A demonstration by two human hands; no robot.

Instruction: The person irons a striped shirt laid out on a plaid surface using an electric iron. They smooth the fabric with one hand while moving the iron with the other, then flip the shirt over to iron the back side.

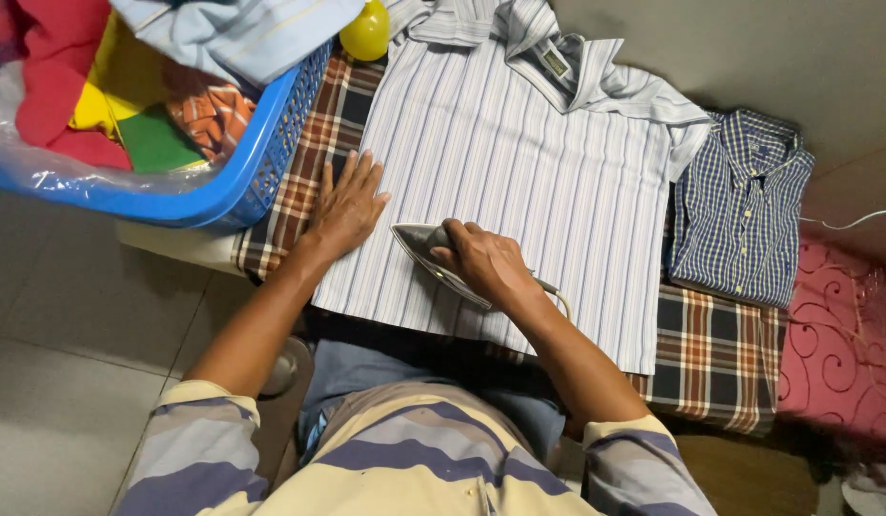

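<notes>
A pale striped shirt lies spread flat, back up, on a plaid cloth that covers the board. My left hand presses flat on the shirt's left edge, fingers spread. My right hand grips the handle of a grey clothes iron, whose pointed tip faces left and rests on the shirt near its lower hem. The iron's cord runs back along my right forearm.
A blue laundry basket with several coloured garments stands at the upper left. A yellow rounded object sits by its corner. A folded blue checked shirt lies at the right, beside pink patterned fabric. Tiled floor lies below left.
</notes>
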